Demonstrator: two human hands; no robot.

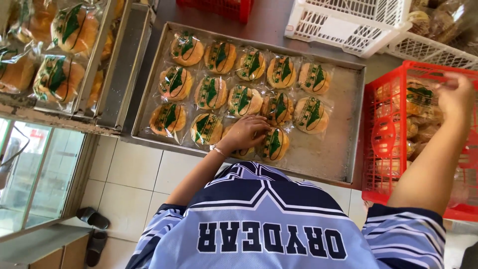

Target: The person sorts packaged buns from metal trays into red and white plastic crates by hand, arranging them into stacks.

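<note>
Here the left hand (246,130) presses spread fingers on a round, clear-wrapped bun (238,149) at the near edge of the dull metal tray (334,149); right hand (454,94), blurred, grip unclear, reaches into the red lattice crate (371,149) beside the tray.

White crates (348,22) stacked above; dark sandals (93,218), seemingly, on tiles.

A grey counter (269,25) carries a shallow metal tray (338,149) filled with three rows of round buns in clear wrappers (244,99). To its right stands a red plastic crate (371,149) of wrapped buns; white plastic baskets (348,22) and another red crate (219,7) sit along the far edge.
</note>
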